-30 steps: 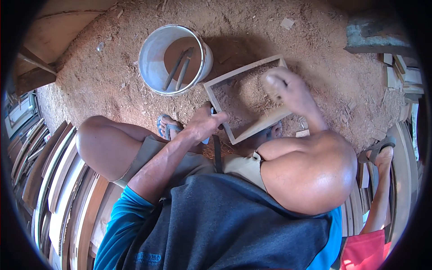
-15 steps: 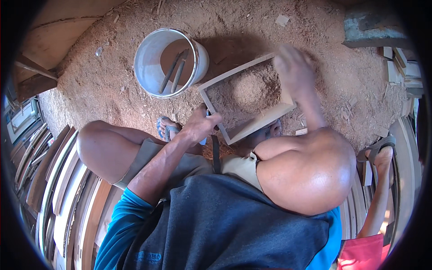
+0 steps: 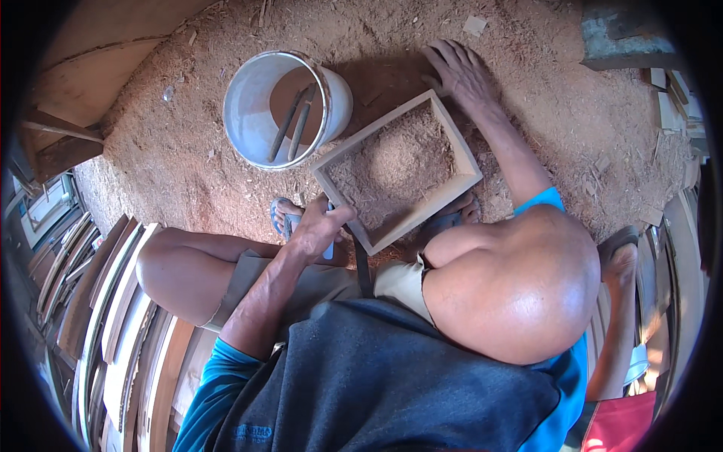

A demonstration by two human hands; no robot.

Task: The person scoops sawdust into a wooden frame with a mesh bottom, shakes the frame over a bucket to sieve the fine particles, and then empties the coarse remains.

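In the head view, the hands are well apart. The left hand (image 3: 322,226), at the centre, is curled around a slim blue-and-dark object (image 3: 328,250), mostly hidden, with its thumb at the wooden frame's near left side. The right hand (image 3: 461,75), upper right of centre, lies palm down with fingers spread, just beyond the frame's far corner.

The wooden frame (image 3: 373,129) sits in the middle of the picture, a slanted rectangle of pale, straight-edged boards. Inside it is loose, crumbly sawdust (image 3: 395,158); whether there is a bottom beneath, I cannot tell. Just to its upper left stands a round, whitish bucket (image 3: 338,105), smooth but stained, with two dark rods (image 3: 288,126) leaning inside.

The ground (image 3: 181,162) is brownish and grainy, strewn with shavings and chips. Long planks (image 3: 128,324) crowd the lower left, a broad wooden panel (image 3: 102,56) fills the upper left, and a worn, bluish-painted block (image 3: 629,41) occupies the upper right.
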